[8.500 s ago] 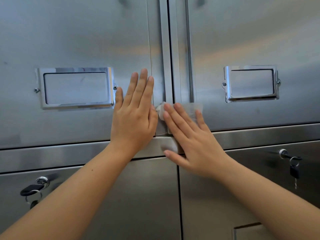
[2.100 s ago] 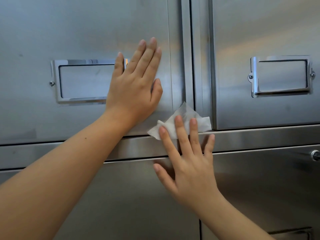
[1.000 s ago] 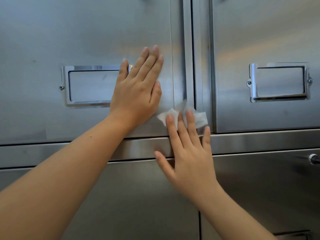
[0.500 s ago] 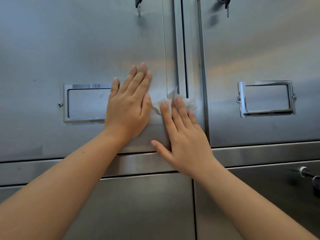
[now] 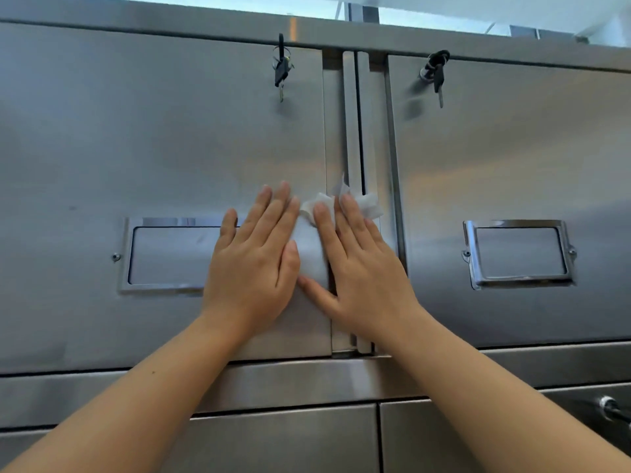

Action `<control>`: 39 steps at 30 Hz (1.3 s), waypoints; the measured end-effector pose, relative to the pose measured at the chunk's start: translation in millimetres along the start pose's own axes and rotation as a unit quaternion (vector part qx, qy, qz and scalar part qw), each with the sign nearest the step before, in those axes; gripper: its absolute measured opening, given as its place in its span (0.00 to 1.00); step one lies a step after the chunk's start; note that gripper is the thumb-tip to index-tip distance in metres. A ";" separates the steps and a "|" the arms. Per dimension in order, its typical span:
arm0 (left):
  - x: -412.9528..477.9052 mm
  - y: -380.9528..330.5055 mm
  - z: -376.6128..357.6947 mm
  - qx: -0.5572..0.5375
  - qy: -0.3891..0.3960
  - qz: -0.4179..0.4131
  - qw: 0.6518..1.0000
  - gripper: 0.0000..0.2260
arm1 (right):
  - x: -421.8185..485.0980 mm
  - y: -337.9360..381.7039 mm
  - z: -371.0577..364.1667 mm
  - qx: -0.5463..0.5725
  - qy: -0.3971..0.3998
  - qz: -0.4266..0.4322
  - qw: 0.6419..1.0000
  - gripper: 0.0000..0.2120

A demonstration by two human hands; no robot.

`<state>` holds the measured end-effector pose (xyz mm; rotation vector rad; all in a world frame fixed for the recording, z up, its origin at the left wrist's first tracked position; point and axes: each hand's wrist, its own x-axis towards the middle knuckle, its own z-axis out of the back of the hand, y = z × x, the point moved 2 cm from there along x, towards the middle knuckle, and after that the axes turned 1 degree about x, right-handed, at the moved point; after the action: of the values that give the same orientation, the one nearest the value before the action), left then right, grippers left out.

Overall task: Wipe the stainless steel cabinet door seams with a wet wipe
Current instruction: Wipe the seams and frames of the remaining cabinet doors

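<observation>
On my feed, the left hand (image 5: 252,264) is laid flat on the left door (image 5: 153,148) of the stainless steel cabinet. Its fingers are straight and close together, gripping nothing, just palm on metal. Its little-finger side covers the right end of the left label holder (image 5: 164,256).

The right hand (image 5: 362,271) is right beside it, also flat with straight fingers, pressing the wet wipe (image 5: 368,203) against the vertical seam (image 5: 356,131) where the left door meets the right door (image 5: 512,148). It's not pinching the wipe as far as I can see, more pinning it under the fingertips (image 5: 321,209). The wipe is white and bunched up, poking out above and to both sides of those fingers. It sits about halfway up the seam, just above the level of the label holders. The right thumb sticks out to the left and ends just under the left thumb. Can't tell if they actually touch.

Other stuff: the left key (image 5: 281,71) hangs on a ring near the top of the left door, and the right key (image 5: 437,75) hangs near the top of the right door. There's a right label holder (image 5: 519,252) too. Below both doors runs a horizontal steel rail (image 5: 307,377), with lower doors (image 5: 283,438) under it. There's a lock (image 5: 607,406) at the far right edge, too cut off to say more.
</observation>
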<state>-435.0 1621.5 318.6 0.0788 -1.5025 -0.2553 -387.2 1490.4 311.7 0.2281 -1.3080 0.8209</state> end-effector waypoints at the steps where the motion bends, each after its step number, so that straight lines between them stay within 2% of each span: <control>1: -0.1 0.4 0.1 -0.001 0.000 -0.001 1.000 0.24 | 3.8 -1.2 1.3 -0.001 -0.005 0.001 1.000 0.37; 8: 0.6 0.7 -0.2 0.011 -0.005 -0.006 1.000 0.24 | 31.2 -10.9 8.3 -0.032 -0.008 0.019 0.999 0.36; 13: 0.8 1.6 -0.4 0.016 -0.012 -0.012 1.000 0.24 | 63.4 -23.6 15.1 -0.094 -0.022 0.007 0.995 0.35; 21: 0.5 -0.9 -3.9 0.084 -0.030 -0.024 0.996 0.25 | 90.4 -34.7 19.1 -0.107 -0.024 0.017 0.994 0.35; 29: 1.4 1.0 -6.7 0.081 -0.036 -0.028 0.996 0.25 | 145.5 -41.5 25.4 -0.111 -0.002 -0.038 0.993 0.35; 35: 2.0 -0.9 -5.1 0.087 -0.027 -0.026 0.995 0.25 | 121.5 -36.6 13.8 -0.109 -0.045 -0.025 0.993 0.35; 39: 1.3 -1.6 -4.8 0.094 -0.031 -0.030 0.995 0.26 | 149.2 -41.5 22.8 -0.104 -0.025 -0.053 0.993 0.35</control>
<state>-430.4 1619.2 319.2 0.2685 -1.5845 -0.1640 -373.1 1508.2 466.5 0.1505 -1.4050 0.5877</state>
